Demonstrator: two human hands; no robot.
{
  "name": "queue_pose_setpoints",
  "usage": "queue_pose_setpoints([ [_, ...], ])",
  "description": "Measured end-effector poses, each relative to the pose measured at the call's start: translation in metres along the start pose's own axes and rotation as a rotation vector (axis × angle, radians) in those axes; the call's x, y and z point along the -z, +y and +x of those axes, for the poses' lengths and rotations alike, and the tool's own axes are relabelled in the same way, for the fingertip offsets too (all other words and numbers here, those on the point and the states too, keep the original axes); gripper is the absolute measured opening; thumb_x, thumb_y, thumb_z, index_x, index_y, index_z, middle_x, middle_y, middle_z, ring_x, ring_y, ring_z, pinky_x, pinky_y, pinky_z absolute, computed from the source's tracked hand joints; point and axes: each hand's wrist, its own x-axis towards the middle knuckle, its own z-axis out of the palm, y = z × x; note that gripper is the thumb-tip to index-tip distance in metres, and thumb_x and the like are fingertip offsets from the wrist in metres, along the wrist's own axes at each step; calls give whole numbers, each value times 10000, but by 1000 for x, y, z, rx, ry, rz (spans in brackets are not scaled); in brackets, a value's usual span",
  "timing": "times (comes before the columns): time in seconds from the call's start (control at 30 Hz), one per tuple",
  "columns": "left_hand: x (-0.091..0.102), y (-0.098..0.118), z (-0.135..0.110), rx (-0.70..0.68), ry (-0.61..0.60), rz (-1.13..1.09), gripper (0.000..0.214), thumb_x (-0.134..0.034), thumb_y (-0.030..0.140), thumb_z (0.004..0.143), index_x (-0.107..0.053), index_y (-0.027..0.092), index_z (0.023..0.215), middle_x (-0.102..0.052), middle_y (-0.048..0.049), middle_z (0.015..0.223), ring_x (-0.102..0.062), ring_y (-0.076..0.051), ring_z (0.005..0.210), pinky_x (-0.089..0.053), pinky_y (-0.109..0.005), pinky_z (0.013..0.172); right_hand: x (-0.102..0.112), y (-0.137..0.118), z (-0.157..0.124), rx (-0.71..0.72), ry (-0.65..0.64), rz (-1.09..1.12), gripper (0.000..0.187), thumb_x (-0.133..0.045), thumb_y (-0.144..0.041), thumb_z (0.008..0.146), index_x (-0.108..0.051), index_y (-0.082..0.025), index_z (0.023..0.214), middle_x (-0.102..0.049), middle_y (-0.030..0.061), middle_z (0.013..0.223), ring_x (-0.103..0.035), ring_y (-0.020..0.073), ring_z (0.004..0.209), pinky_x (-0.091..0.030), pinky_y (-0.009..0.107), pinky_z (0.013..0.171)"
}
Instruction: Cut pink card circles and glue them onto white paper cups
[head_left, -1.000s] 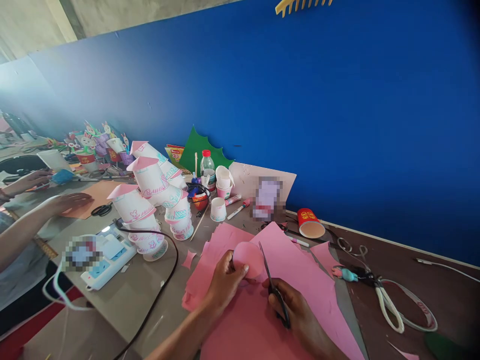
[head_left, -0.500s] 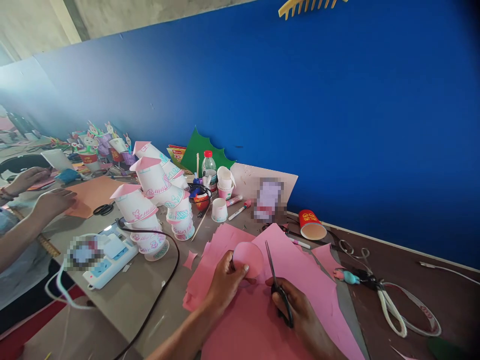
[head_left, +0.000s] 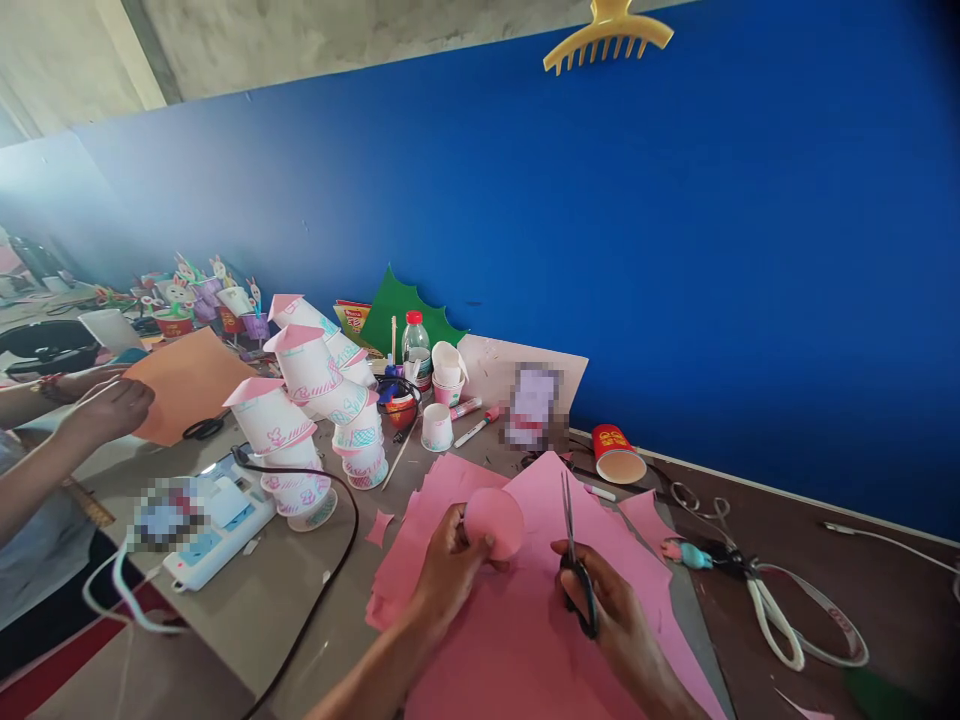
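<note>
A round pink paper disc (head_left: 496, 522) is pinched between the thumb and fingers of my left hand (head_left: 454, 565). My right hand (head_left: 607, 600) grips black-handled scissors (head_left: 570, 555), their blades pointing up and away, a short gap to the right of the disc. Beneath both hands spreads a stack of pink paper sheets (head_left: 517, 650). A small pink scrap (head_left: 380, 527) lies off the stack's left edge.
Stacked decorated paper cups (head_left: 296, 430) with pink cone tops stand left. A power strip (head_left: 217, 540) and black cable (head_left: 341, 560) lie nearer. A co-worker's hands (head_left: 112, 405) hold orange paper (head_left: 184, 385). A red cup (head_left: 616, 455) lies behind; a lanyard (head_left: 780, 620) lies right.
The scissors in my right hand have moved right, away from the disc, and their blades look closer together. My left hand keeps the disc. The co-worker has lifted the orange paper.
</note>
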Motion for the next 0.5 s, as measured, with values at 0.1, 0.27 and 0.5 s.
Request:
queue_pose_setpoints([
  [0.1,1,-3,1,-12,16,35,258,-617,282,706,-529,159,915,-597,2,714,-611,-145,582,-498,-276,581,1,-2,4,-38,50,-28,516,-590,-603,727,-525,-173,1005,-451,-47,572,-437,139,551,-340,248,499],
  [0.27,0,-4,0,-24,8,13,229,-640,307,690,-533,171,840,-583,18,690,-598,-138,564,-480,-261,550,-2,-11,0,-32,-29,-54,489,-529,-590,770,-541,-165,1011,-461,-36,591,-433,137,555,-338,249,496],
  [0.5,-1,3,-4,-38,33,-47,210,-642,328,713,-516,170,771,-566,23,669,-614,-143,603,-510,-298,652,-11,-15,-13,-109,-213,-51,461,-497,-552,800,-561,-163,1040,-442,-45,591,-373,120,543,-337,244,505],
])
